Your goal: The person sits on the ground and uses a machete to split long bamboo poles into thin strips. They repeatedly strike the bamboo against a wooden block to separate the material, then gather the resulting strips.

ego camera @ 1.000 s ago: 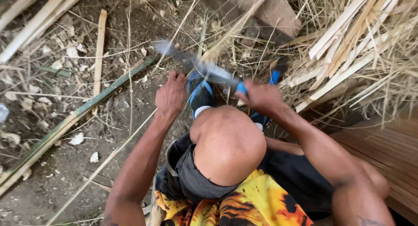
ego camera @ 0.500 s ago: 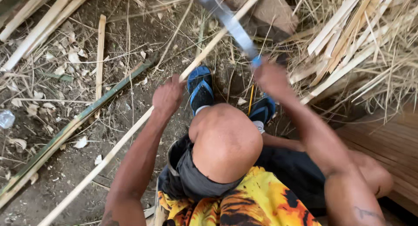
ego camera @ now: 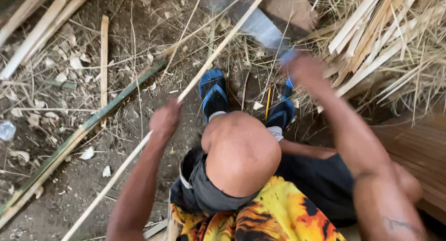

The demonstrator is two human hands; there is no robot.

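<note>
Your left hand (ego camera: 166,120) is closed around the long pale bamboo strip (ego camera: 218,48), gripping it just left of your blue sandals (ego camera: 213,92); half a second ago that hand sat at much the same spot, though the strip now runs steeper, from the lower left up past the top edge, where its far end is cut off. The green bamboo pole (ego camera: 79,132) on the dirt (lying to the left, well apart from your hand) has not shifted. Your bare knee (ego camera: 241,153) hides where the strip's middle might pass your lap. Your right hand (ego camera: 304,69) has dropped from its raised position and now holds the blade (ego camera: 260,27) by a blue handle, fingers wrapped on it; both hand and blade are motion-blurred, so the edge and tip are hard to make out. The heap of split bamboo slats (ego camera: 371,27) on the right runs out of view.
</note>
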